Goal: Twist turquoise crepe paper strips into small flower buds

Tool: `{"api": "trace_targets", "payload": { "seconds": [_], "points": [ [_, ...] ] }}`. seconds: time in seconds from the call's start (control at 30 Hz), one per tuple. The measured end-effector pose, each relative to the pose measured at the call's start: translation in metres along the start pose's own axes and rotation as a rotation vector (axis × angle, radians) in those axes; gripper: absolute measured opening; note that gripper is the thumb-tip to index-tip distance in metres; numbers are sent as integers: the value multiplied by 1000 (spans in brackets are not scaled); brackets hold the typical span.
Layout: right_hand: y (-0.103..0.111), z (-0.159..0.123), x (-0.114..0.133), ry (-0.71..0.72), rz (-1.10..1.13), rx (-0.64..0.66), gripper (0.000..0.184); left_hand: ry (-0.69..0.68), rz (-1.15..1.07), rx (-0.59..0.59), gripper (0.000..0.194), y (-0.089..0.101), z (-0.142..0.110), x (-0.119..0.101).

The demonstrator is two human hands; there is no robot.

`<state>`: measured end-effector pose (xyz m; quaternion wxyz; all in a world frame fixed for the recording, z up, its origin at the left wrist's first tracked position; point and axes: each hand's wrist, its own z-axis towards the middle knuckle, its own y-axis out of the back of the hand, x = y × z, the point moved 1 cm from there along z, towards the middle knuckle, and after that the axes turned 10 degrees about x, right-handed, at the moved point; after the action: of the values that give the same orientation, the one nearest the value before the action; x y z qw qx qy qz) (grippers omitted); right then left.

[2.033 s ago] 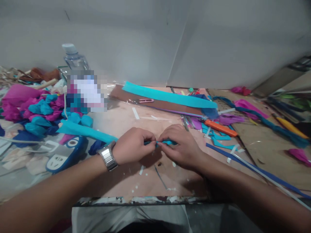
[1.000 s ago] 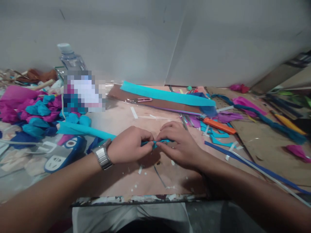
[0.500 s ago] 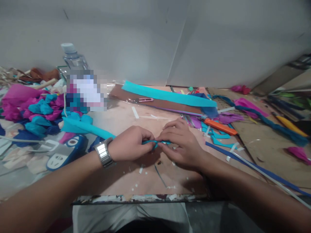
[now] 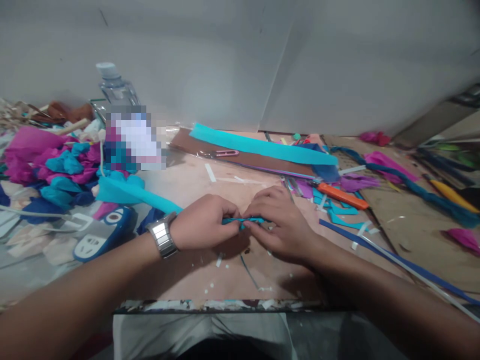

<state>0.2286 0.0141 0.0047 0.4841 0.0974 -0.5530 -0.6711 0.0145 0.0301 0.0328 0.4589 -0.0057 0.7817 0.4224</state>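
Both hands meet at the middle of the worktop, pinching a twisted strip of teal crepe paper (image 4: 243,220). My left hand (image 4: 204,222), with a metal watch (image 4: 162,240) on the wrist, is closed on the strip's left part. The strip trails leftward from under that hand as a flat teal band (image 4: 131,194). My right hand (image 4: 279,222) is closed on the strip's right part, fingertips touching those of the left. The paper between the fingers is bunched and narrow.
A heap of magenta and teal paper flowers (image 4: 56,167) lies at the left beside a water bottle (image 4: 114,90). A long teal sheet (image 4: 262,147) on a brown board, pink snips (image 4: 225,153), an orange cutter (image 4: 343,196) and blue strips (image 4: 393,260) lie behind and right.
The hands stay at the same spot; the fingers have shifted slightly along the teal strip, keeping it pinched. The view has wobbled a little.
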Motion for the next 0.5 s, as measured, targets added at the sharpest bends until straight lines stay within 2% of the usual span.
{"api": "trace_targets", "payload": {
  "seconds": [0.3, 0.5],
  "points": [
    [3, 0, 0, 76, -60, -61, 6, 34, -104, 58, 23, 1, 2, 5],
    [5, 0, -1, 110, -76, -75, 8, -16, -108, 45, 34, 2, 0, 4]
  ]
}}
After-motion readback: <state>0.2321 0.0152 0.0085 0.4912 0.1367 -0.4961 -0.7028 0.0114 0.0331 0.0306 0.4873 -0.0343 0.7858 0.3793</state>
